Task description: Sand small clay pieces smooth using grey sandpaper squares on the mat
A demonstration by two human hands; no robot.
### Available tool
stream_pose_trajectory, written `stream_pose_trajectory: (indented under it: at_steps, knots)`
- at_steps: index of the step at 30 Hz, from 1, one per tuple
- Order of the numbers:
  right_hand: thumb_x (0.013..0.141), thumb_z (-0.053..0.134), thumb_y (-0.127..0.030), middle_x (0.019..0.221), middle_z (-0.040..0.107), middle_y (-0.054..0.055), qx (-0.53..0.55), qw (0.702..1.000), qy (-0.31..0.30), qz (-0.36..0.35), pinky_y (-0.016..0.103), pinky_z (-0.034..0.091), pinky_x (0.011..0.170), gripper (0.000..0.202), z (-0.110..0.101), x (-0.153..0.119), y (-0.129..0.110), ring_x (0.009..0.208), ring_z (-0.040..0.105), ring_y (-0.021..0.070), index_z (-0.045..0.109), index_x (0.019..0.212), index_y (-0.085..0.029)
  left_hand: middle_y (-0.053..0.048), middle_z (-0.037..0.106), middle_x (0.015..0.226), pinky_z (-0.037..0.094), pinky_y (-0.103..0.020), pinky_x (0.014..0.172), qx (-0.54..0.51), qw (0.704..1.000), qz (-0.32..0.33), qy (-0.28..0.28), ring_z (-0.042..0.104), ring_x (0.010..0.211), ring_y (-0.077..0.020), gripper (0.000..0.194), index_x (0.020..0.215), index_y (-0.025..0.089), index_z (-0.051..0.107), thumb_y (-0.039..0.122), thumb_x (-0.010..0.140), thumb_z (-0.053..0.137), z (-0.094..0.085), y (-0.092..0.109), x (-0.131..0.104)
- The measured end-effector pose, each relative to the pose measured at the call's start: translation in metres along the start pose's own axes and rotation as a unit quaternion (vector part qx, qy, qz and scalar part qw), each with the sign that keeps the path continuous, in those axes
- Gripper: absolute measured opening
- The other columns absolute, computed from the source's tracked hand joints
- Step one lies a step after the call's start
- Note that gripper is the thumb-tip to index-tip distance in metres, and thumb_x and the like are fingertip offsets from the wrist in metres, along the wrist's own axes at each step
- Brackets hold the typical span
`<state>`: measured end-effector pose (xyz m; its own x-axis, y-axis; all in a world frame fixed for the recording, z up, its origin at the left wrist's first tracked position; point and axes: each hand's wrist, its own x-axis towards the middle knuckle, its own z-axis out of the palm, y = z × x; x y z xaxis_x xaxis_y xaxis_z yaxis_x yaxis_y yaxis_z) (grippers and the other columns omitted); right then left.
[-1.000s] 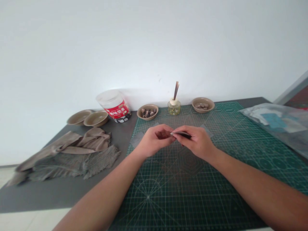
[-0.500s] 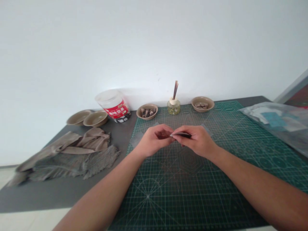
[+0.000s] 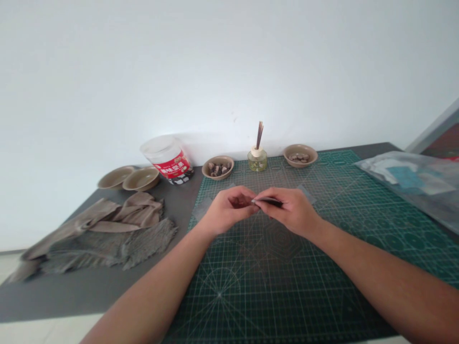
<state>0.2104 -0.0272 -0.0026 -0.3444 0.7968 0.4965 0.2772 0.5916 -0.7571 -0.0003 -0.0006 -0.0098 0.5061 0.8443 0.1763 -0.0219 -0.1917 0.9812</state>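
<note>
My right hand (image 3: 292,205) pinches a thin, dark, flat piece (image 3: 271,201) with a paler tip on its left side. Its exact kind is too small and blurred to make out. Fingertips of my left hand (image 3: 229,208) close at that pale tip, against the right fingertips; what lies between them is mostly hidden. Both hands are held over a green cutting mat (image 3: 251,286). Beside the left hand lies a clear plastic piece (image 3: 202,209), and another clear piece (image 3: 306,194) shows behind the right hand.
Along the wall stand a bowl of dark chunks (image 3: 218,168), a reed diffuser (image 3: 257,160) and a bowl of flat brown pieces (image 3: 300,156). To the left are a tilted plastic jar (image 3: 172,162), two bowls (image 3: 141,179) and a scarf-like cloth (image 3: 107,239). A plastic bag (image 3: 412,177) lies right.
The view has shifted very slightly. Both hands keep nearly the same pose around the dark flat piece.
</note>
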Motion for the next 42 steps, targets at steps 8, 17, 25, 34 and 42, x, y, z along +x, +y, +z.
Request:
stream_pose_trajectory:
  at_steps: [8, 17, 25, 34, 42]
  knots:
    - [0.092, 0.068, -0.022, 0.091, 0.078, -0.002, -0.009, 1.000, 0.005, -0.015, 0.022, 0.052, 0.073, 0.010, 0.0004, -0.0002, 0.0008, 0.079, 0.071, 0.0133, 0.075, 0.099, -0.024, -0.003, 0.069, 0.078, 0.046, -0.023, 0.063, -0.006, 1.000, 0.004, 0.006, 0.061, 0.068, -0.0112, 0.023, 0.092, 0.013, 0.070, 0.023, 0.077, 0.082, 0.0009, 0.0005, -0.0004]
    - [0.093, 0.067, -0.023, 0.091, 0.077, -0.001, -0.006, 1.000, -0.003, -0.006, 0.022, 0.052, 0.072, 0.010, -0.0004, -0.0011, -0.0008, 0.077, 0.071, 0.0135, 0.075, 0.100, -0.024, -0.004, 0.070, 0.081, 0.047, -0.024, 0.067, -0.017, 1.000, 0.001, -0.002, 0.063, 0.072, -0.0120, 0.023, 0.094, 0.013, 0.069, 0.022, 0.077, 0.082, 0.0004, 0.0005, -0.0002]
    - [0.095, 0.065, -0.027, 0.086, 0.076, 0.000, -0.009, 1.000, -0.009, 0.013, 0.023, 0.052, 0.063, 0.013, -0.0006, -0.0014, 0.0013, 0.066, 0.068, 0.0129, 0.076, 0.101, -0.024, -0.004, 0.070, 0.080, 0.046, -0.024, 0.064, 0.003, 1.000, -0.009, 0.001, 0.063, 0.069, -0.0125, 0.025, 0.093, 0.013, 0.069, 0.026, 0.077, 0.083, -0.0012, 0.0011, 0.0005]
    - [0.095, 0.065, -0.029, 0.082, 0.075, -0.001, 0.022, 0.999, -0.024, 0.028, 0.022, 0.051, 0.059, 0.013, -0.0006, -0.0015, 0.0024, 0.060, 0.066, 0.0115, 0.075, 0.101, -0.024, -0.004, 0.071, 0.081, 0.047, -0.024, 0.066, -0.005, 1.000, -0.012, 0.000, 0.063, 0.071, -0.0128, 0.026, 0.093, 0.013, 0.070, 0.026, 0.076, 0.083, -0.0016, -0.0002, 0.0012]
    - [0.095, 0.064, -0.025, 0.092, 0.078, 0.000, -0.026, 1.000, 0.002, 0.006, 0.024, 0.053, 0.071, 0.012, 0.0019, -0.0013, 0.0039, 0.076, 0.072, 0.0150, 0.074, 0.102, -0.025, -0.004, 0.070, 0.082, 0.045, -0.024, 0.067, -0.008, 1.000, -0.013, -0.006, 0.061, 0.072, -0.0121, 0.024, 0.097, 0.013, 0.069, 0.024, 0.079, 0.081, -0.0019, -0.0030, 0.0010]
